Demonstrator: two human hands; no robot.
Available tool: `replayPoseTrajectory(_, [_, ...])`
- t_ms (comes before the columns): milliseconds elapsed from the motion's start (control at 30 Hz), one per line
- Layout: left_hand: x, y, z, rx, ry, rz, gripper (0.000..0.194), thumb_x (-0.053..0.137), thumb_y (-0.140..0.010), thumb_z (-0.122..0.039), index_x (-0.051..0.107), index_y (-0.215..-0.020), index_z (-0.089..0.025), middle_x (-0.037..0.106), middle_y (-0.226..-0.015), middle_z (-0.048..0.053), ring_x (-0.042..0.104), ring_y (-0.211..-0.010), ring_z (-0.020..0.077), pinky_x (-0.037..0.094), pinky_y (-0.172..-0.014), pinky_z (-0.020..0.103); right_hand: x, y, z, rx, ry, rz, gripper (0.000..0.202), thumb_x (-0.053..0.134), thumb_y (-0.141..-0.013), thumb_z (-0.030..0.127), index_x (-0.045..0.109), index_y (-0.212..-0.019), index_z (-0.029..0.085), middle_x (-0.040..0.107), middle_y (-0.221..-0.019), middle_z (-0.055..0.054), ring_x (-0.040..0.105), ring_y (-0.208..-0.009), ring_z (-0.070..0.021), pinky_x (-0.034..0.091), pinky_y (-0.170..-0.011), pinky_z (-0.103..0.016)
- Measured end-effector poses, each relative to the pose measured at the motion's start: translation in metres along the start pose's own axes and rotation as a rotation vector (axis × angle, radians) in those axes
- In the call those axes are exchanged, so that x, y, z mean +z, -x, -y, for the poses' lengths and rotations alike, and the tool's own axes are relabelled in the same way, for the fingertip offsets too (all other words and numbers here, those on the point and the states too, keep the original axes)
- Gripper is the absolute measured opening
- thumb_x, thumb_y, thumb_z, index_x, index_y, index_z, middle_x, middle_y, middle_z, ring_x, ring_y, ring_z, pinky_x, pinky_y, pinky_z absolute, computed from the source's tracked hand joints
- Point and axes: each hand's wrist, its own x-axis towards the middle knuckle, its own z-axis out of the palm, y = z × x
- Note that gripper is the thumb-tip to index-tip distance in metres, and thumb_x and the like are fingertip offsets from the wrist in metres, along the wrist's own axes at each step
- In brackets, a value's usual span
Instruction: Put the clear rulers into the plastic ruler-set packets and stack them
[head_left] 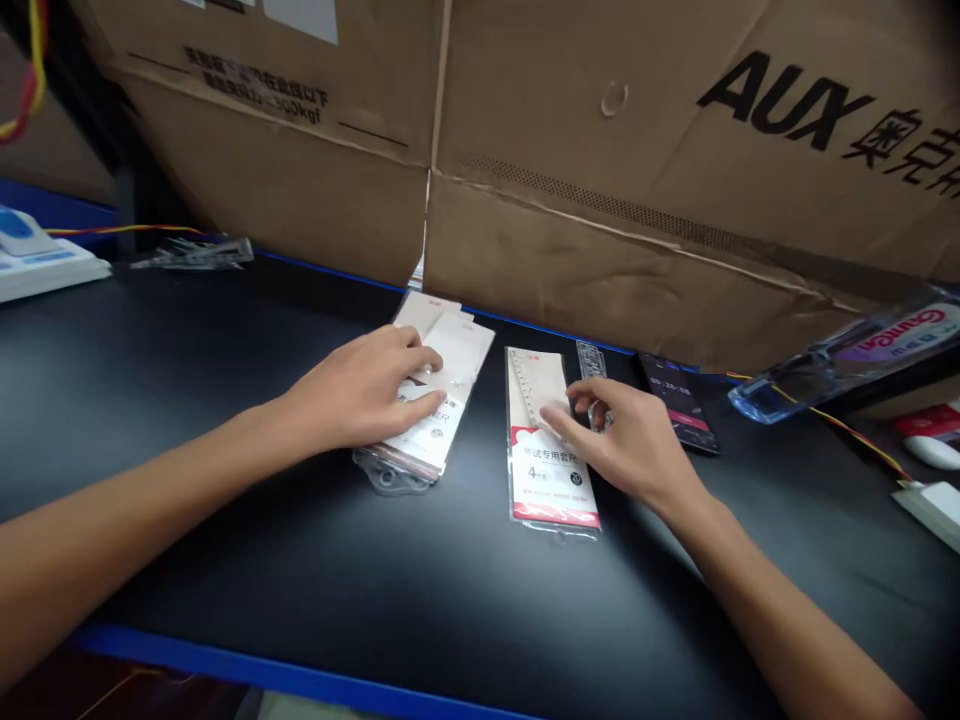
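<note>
My left hand lies on a small stack of flat ruler-set packets, its thumb and fingers apart on the top one. A clear plastic edge sticks out at the near end of that stack. To the right, a single ruler-set packet lies flat, with a clear ruler showing in its upper half and a red and white label below. My right hand is at this packet's right edge, thumb over its face and the other fingers bent, a gap between them. A clear plastic ruler piece lies partly hidden behind the right hand.
A large cardboard box stands along the back. A phone and a clear plastic package are at the right. Clear plastic pieces and a white power strip sit far left. The blue table edge runs in front.
</note>
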Motion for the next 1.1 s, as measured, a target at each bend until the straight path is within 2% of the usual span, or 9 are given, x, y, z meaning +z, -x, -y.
replayPoseTrajectory(200, [0.001, 0.000, 0.000, 0.033, 0.035, -0.133, 0.039, 0.050, -0.094, -0.040, 0.068, -0.118, -0.015, 0.063, -0.109, 0.011, 0.061, -0.106, 0.0301, 0.047, -0.087, 0.041, 0.002, 0.005, 0.006, -0.008, -0.017, 0.093, 0.019, 0.064, -0.085, 0.028, 0.073, -0.098, 0.018, 0.073, -0.078, -0.003, 0.067, -0.068, -0.0187, 0.050, -0.064, -0.031])
replayPoseTrajectory(400, [0.002, 0.011, -0.029, 0.202, 0.317, -0.191, 0.024, 0.056, -0.096, -0.034, 0.072, -0.106, -0.017, 0.066, -0.103, 0.007, 0.064, -0.098, 0.0217, 0.048, -0.087, 0.033, -0.002, 0.013, 0.020, -0.137, -0.162, -0.137, 0.025, 0.065, -0.079, 0.013, 0.072, -0.102, 0.019, 0.073, -0.074, 0.000, 0.069, -0.064, -0.0160, 0.056, -0.064, -0.028])
replayPoseTrajectory(467, [-0.001, 0.015, -0.042, 0.157, 0.489, -0.129, 0.021, 0.063, -0.094, -0.035, 0.071, -0.102, -0.019, 0.069, -0.095, 0.004, 0.065, -0.088, 0.0189, 0.050, -0.078, 0.030, -0.002, 0.022, 0.035, -0.220, -0.237, -0.215, 0.028, 0.066, -0.080, 0.010, 0.071, -0.107, 0.020, 0.073, -0.079, 0.000, 0.068, -0.065, -0.0143, 0.057, -0.064, -0.026])
replayPoseTrajectory(567, [-0.006, 0.019, -0.056, 0.036, 0.882, 0.183, 0.014, 0.064, -0.091, -0.032, 0.068, -0.099, -0.021, 0.069, -0.083, -0.001, 0.064, -0.070, 0.0143, 0.049, -0.058, 0.023, 0.000, 0.035, 0.056, -0.346, -0.298, -0.257, 0.029, 0.064, -0.084, 0.005, 0.070, -0.107, 0.021, 0.074, -0.088, -0.001, 0.066, -0.067, -0.0120, 0.057, -0.065, -0.025])
replayPoseTrajectory(633, [-0.008, 0.019, -0.061, -0.043, 1.067, 0.372, 0.010, 0.061, -0.090, -0.028, 0.065, -0.097, -0.020, 0.067, -0.075, -0.002, 0.062, -0.059, 0.0127, 0.047, -0.050, 0.022, 0.000, 0.039, 0.063, -0.376, -0.319, -0.144, 0.027, 0.062, -0.086, 0.006, 0.069, -0.106, 0.022, 0.072, -0.090, -0.002, 0.065, -0.068, -0.0118, 0.055, -0.065, -0.025])
replayPoseTrajectory(700, [-0.009, 0.020, -0.062, -0.124, 1.140, 0.464, 0.008, 0.058, -0.089, -0.024, 0.062, -0.093, -0.018, 0.065, -0.069, -0.003, 0.060, -0.051, 0.0123, 0.047, -0.047, 0.022, -0.002, 0.039, 0.065, -0.350, -0.314, 0.053, 0.023, 0.062, -0.087, 0.010, 0.066, -0.106, 0.023, 0.067, -0.081, 0.001, 0.061, -0.064, -0.0116, 0.051, -0.062, -0.025])
replayPoseTrajectory(800, [-0.005, 0.021, -0.064, -0.186, 1.156, 0.528, 0.012, 0.051, -0.089, -0.021, 0.061, -0.085, -0.017, 0.065, -0.067, -0.002, 0.059, -0.051, 0.0125, 0.047, -0.049, 0.023, -0.007, 0.040, 0.066, -0.283, -0.198, 0.323, 0.011, 0.063, -0.085, 0.017, 0.063, -0.093, 0.025, 0.056, -0.067, 0.005, 0.051, -0.056, -0.0116, 0.042, -0.055, -0.026])
replayPoseTrajectory(867, [-0.001, 0.023, -0.068, -0.189, 1.167, 0.533, 0.016, 0.049, -0.090, -0.022, 0.061, -0.081, -0.018, 0.064, -0.067, -0.002, 0.059, -0.056, 0.0120, 0.046, -0.051, 0.022, -0.009, 0.042, 0.067, -0.268, -0.120, 0.387, 0.007, 0.063, -0.082, 0.020, 0.058, -0.080, 0.024, 0.051, -0.064, 0.005, 0.045, -0.054, -0.0111, 0.037, -0.052, -0.026])
replayPoseTrajectory(1100, [0.008, 0.026, -0.070, -0.115, 1.228, 0.535, 0.008, 0.059, -0.085, -0.016, 0.064, -0.091, -0.017, 0.061, -0.079, -0.003, 0.056, -0.070, 0.0117, 0.042, -0.057, 0.020, 0.002, 0.050, 0.072, -0.247, -0.381, 0.284, 0.026, 0.059, -0.070, 0.006, 0.038, -0.065, 0.022, 0.040, -0.056, 0.008, 0.037, -0.050, -0.0068, 0.030, -0.048, -0.023])
